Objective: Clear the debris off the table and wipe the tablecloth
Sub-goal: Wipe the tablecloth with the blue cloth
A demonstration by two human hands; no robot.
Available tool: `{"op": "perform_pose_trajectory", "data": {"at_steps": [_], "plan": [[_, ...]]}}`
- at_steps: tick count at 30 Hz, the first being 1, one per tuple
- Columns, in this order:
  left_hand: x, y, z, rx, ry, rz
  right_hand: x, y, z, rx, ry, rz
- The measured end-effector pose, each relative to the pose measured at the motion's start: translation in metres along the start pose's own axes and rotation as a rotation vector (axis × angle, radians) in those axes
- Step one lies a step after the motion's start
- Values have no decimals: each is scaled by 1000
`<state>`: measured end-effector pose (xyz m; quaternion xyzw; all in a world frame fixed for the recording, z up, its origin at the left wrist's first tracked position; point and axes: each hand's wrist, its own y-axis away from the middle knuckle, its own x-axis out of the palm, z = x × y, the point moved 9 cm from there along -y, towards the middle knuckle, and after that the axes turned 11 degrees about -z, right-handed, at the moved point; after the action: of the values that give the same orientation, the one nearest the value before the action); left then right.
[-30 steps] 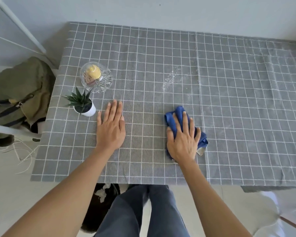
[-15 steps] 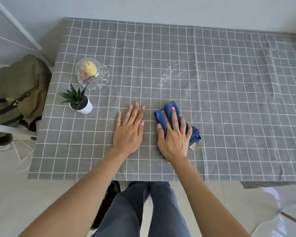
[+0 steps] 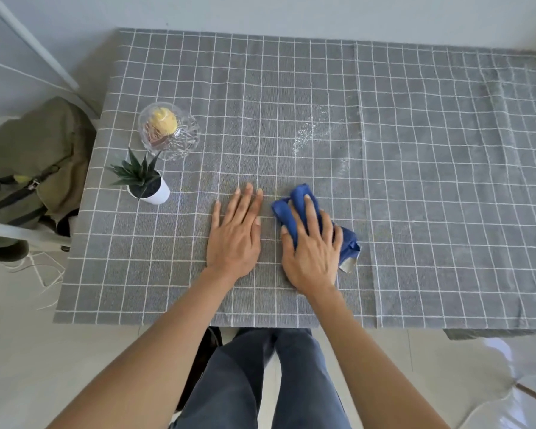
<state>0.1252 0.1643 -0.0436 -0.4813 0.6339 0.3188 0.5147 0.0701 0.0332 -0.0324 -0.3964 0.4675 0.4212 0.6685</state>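
Observation:
A grey tablecloth (image 3: pixel 430 187) with a white grid covers the table. A streak of white crumbs (image 3: pixel 310 131) lies on it at the centre, beyond my hands. My right hand (image 3: pixel 311 246) presses flat on a crumpled blue cloth (image 3: pixel 297 199), whose folds stick out past the fingers and to the right. My left hand (image 3: pixel 235 233) lies flat on the tablecloth just left of it, fingers together, holding nothing.
A small potted succulent (image 3: pixel 146 181) in a white pot and a clear glass jar (image 3: pixel 167 131) with yellow contents stand at the left. An olive backpack (image 3: pixel 34 159) rests on a chair beside the table's left edge. The wall runs along the far edge.
My left hand has slid right across the tablecloth to sit close beside the right hand. The right hand with the blue cloth shifted slightly left.

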Motion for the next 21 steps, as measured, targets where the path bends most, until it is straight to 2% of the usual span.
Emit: {"op": "perform_pose_trajectory", "data": {"at_steps": [3,5,10,15,19,21], "plan": [[2,0,2,-9,0,14,-6,-16,-41,159,44,-14],[2,0,1,-8,0,8,-8,-21,-45,248,31,-11],[-1,0,-1,-6,19,-7,-2,-8,-7,33,16,7],[0,0,0,-8,1,-3,-8,-16,-30,218,-4,-46],[-2,-1,-1,-2,5,-22,-3,-3,1,16,-17,-23],[-1,-1,-1,-3,0,-12,-3,-10,-17,66,-9,-22]]}}
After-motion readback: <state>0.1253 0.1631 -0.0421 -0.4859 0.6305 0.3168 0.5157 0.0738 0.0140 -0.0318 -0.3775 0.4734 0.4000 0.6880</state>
